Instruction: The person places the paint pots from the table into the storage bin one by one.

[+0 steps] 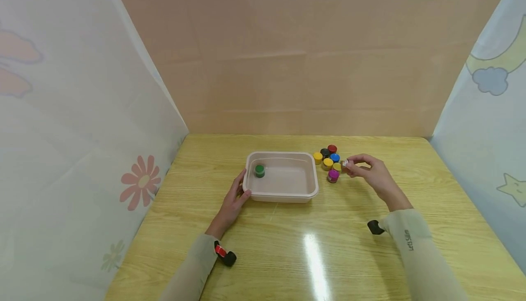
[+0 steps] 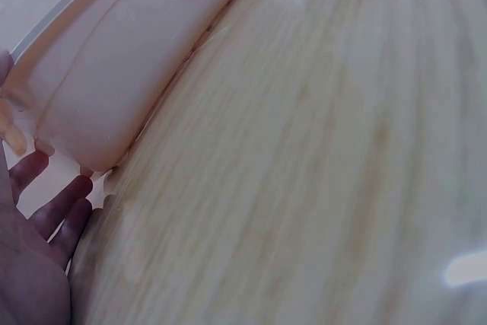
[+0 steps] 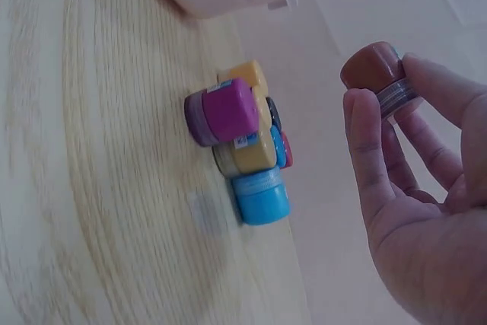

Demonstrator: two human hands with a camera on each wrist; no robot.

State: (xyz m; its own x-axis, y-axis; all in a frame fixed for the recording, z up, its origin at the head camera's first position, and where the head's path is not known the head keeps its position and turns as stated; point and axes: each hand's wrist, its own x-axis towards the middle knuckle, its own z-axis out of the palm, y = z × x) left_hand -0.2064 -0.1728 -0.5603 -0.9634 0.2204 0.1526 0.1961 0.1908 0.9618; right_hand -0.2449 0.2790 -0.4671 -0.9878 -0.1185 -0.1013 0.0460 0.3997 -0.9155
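In the right wrist view, my right hand [image 3: 426,211] pinches a small paint jar [image 3: 373,68] with a brown cap between thumb and fingertips. The jar is tilted and raised off the table, beside a cluster of similar jars. A purple-capped jar [image 1: 333,176] stands at the cluster's near side, a blue-capped jar [image 1: 334,157] farther back. My left hand [image 1: 232,202] holds the pale pink tray [image 1: 281,197] at its left end, thumb at the front corner and fingers along the side. Inside the tray, toward its left, sits a green-capped jar [image 1: 260,171].
Yellow-capped jars [image 1: 327,164], a black-capped jar [image 1: 324,153] and a red-capped jar [image 1: 332,149] stand close together right of the tray. The wooden table [image 1: 287,246] meets a tan backdrop [image 1: 287,86] behind and patterned white sheets [image 1: 82,109] at both sides.
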